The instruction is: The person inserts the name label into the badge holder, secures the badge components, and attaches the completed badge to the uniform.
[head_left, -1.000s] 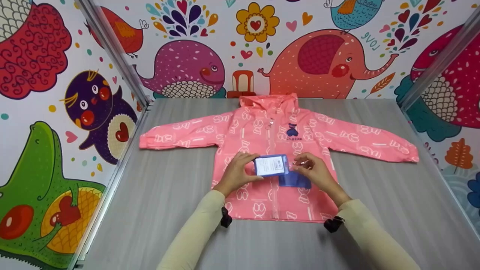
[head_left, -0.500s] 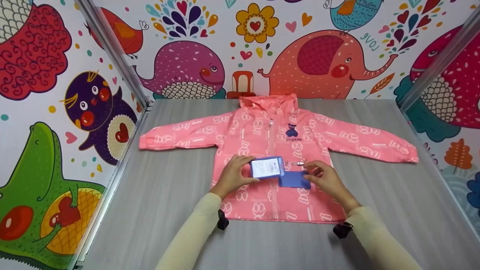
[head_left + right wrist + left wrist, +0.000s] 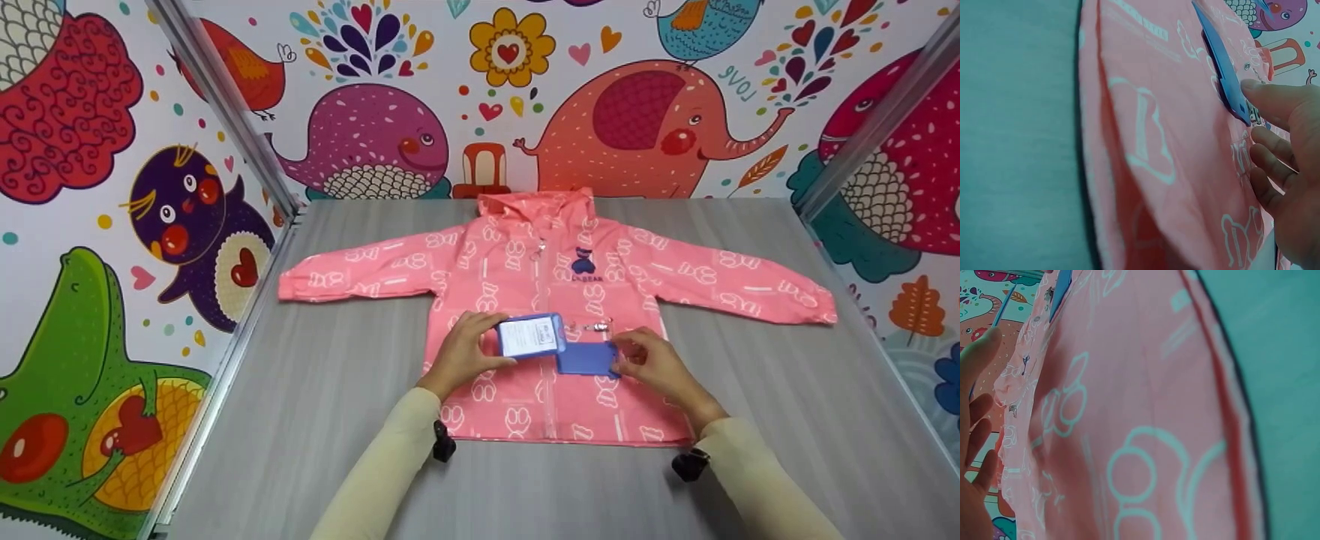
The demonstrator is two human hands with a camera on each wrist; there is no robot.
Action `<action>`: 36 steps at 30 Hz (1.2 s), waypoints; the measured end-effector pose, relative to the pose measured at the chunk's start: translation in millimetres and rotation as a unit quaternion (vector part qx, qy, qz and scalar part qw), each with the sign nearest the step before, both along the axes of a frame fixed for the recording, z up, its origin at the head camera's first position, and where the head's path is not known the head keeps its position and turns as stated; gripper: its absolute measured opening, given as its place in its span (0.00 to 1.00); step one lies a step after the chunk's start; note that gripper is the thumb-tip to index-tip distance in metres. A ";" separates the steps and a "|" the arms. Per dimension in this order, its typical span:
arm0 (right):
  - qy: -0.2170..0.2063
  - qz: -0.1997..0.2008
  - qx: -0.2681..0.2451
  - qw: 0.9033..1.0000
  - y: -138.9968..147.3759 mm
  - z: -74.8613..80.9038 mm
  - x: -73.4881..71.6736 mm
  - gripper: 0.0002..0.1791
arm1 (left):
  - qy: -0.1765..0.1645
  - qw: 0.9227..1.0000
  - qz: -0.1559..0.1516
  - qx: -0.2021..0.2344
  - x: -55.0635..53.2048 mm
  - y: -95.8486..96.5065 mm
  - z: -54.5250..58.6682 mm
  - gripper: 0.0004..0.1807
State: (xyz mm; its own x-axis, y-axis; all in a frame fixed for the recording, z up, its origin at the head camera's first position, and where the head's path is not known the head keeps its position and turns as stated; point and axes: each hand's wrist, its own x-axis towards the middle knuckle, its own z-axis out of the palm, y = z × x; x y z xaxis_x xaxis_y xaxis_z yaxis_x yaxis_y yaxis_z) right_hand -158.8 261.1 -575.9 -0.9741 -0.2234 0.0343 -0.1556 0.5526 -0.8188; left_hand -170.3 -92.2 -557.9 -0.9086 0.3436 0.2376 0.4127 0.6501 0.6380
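My left hand (image 3: 466, 351) grips a blue-framed badge holder (image 3: 529, 336) by its left end, a white printed card showing in it. Beside it, over the front of a pink hooded jacket (image 3: 502, 292), is a flat blue panel (image 3: 585, 358), partly overlapped by the holder in the head view. The fingers of my right hand (image 3: 660, 367) pinch the panel's right end. In the right wrist view the thumb (image 3: 1275, 95) lies at the tip of that blue panel (image 3: 1221, 62). Just above the panel is a small metal clip (image 3: 598, 327) on the jacket.
The jacket lies spread on a grey wood-grain table (image 3: 315, 420), zipped, with sleeves stretched out to both sides and the hood toward the back. Walls printed with cartoon animals (image 3: 630, 135) stand behind and at both sides, with metal corner posts (image 3: 232, 120).
The left hand has moved slightly left with the badge holder. My right hand has let go of the metal clip and come down to the blue panel's right end.
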 end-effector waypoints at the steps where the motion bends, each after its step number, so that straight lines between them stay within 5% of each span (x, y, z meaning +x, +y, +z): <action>1: -0.005 0.003 0.001 1.000 0.3 0.1 0.0 0.25 | 0.000 1.000 0.000 0.000 0.0 -0.1 -0.3 0.42; 12: -0.013 0.035 0.059 0.998 2.9 -0.1 -1.5 0.38 | -0.012 1.000 -0.001 -0.001 0.7 -0.8 0.3 0.42; 29: 0.022 0.043 0.107 0.993 1.4 0.9 -2.6 0.34 | -0.025 1.000 0.001 0.010 1.4 0.2 -0.7 0.43; 36: 0.001 0.043 0.093 0.995 -1.4 4.4 -1.2 0.35 | -0.036 0.999 0.003 0.018 1.9 1.3 -0.3 0.43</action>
State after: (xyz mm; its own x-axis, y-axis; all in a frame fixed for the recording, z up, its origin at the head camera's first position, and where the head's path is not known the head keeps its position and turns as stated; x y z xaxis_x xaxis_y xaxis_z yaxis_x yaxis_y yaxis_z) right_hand -160.0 259.7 -571.5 -0.9509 -0.3094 -0.0126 -0.2113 0.6782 -0.7038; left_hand -168.4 -90.9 -558.2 -0.9260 0.3302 0.1830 0.3603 0.6284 0.6894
